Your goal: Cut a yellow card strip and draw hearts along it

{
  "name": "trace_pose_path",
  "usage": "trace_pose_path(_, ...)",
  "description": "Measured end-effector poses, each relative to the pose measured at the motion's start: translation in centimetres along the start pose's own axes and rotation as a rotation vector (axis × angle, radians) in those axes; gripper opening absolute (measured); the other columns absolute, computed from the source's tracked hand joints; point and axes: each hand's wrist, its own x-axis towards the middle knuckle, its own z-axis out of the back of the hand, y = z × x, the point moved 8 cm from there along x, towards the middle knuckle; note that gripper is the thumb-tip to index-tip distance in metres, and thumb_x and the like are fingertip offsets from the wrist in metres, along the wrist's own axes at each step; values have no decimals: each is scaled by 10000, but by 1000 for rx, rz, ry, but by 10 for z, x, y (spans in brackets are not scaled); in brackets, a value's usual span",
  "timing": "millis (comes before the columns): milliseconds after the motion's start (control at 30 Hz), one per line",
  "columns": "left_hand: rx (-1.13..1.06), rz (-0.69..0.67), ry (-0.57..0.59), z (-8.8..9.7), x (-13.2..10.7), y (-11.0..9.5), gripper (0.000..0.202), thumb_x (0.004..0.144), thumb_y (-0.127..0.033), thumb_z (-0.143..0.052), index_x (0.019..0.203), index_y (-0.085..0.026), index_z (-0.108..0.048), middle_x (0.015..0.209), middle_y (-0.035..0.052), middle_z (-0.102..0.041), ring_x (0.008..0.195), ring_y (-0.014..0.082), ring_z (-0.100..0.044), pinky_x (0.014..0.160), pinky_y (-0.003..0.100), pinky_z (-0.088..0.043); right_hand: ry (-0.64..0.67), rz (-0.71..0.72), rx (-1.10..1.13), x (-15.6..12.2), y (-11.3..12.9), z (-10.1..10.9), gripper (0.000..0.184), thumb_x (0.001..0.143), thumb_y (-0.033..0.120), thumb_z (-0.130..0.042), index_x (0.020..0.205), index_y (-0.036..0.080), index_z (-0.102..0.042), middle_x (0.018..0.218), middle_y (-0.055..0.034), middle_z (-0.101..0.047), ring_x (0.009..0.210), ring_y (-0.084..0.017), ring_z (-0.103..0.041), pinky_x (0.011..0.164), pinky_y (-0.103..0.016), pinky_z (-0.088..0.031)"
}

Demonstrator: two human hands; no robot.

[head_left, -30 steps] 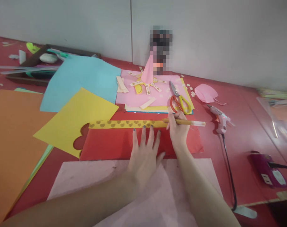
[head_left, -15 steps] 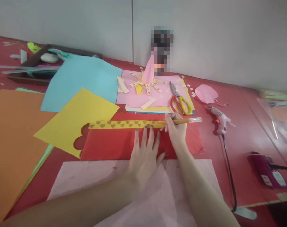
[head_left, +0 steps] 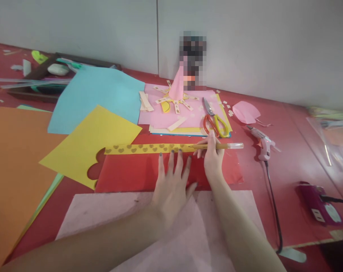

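Observation:
A yellow paper strip (head_left: pixel 137 149) patterned with brown hearts lies along the top of a red sheet (head_left: pixel 131 172). My left hand (head_left: pixel 173 183) rests flat on the sheet with fingers spread, its fingertips at the strip's lower edge. Closed around a brown marker pen (head_left: pixel 220 146) is my right hand (head_left: pixel 213 158); the pen lies nearly level, its tip at the strip near the last hearts. Red-and-yellow-handled scissors (head_left: pixel 215 117) lie just beyond that hand. The strip's right end is hidden behind my right hand.
Yellow (head_left: pixel 103 132), blue (head_left: pixel 97 98) and orange paper (head_left: pixel 21 158) spread to the left. A pink paper cone (head_left: pixel 177 85) stands on stacked sheets at the back. On the right are a glue gun (head_left: pixel 263 143) with its cord and a purple power socket (head_left: pixel 320 204).
My right hand has shifted slightly to the right along the pen and changed its finger pose. My left hand stays on the red sheet.

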Motion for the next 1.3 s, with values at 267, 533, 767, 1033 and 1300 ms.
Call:
trace_pose_path(267,-1,-11,-4,-1,0,-1,593,872,-463,-260,1368,-141,-290,1419,171,-304,1296,370,-241,1041,598,-57,27,-54,73,6,-7,-1,560,848,589,-249,497,201,-449,362,34,-448,267,-75,-383,305,-218,-311)
trace_pose_path(533,3,-22,-6,-2,0,-2,582,879,-453,-229,1356,-134,-318,1401,154,-347,1295,339,-261,1057,570,-55,5,-44,-10,6,-8,0,494,836,564,-339,536,192,-465,383,39,-464,274,-72,-385,321,-216,-316)
trace_pose_path(767,-16,-51,15,-2,1,-4,579,886,-426,-232,1354,-95,-313,1397,176,-344,1305,316,-251,1062,511,-159,87,76,-169,3,2,-6,344,781,403,-562,575,216,-360,372,100,-407,331,-75,-428,433,-207,-391)
trace_pose_path(1033,-33,-48,16,-3,2,-3,587,880,-428,-242,1354,-88,-309,1385,196,-352,1297,328,-264,1063,521,-140,106,98,-246,1,2,-9,334,803,314,-526,548,217,-332,364,99,-393,337,-78,-422,449,-203,-397)
trace_pose_path(1300,24,-58,14,-3,2,-5,587,880,-429,-250,1355,-89,-307,1369,198,-375,1286,334,-283,1054,515,-173,95,100,-275,3,-2,-7,306,787,271,-512,547,219,-330,349,102,-399,352,-90,-471,456,-196,-400)
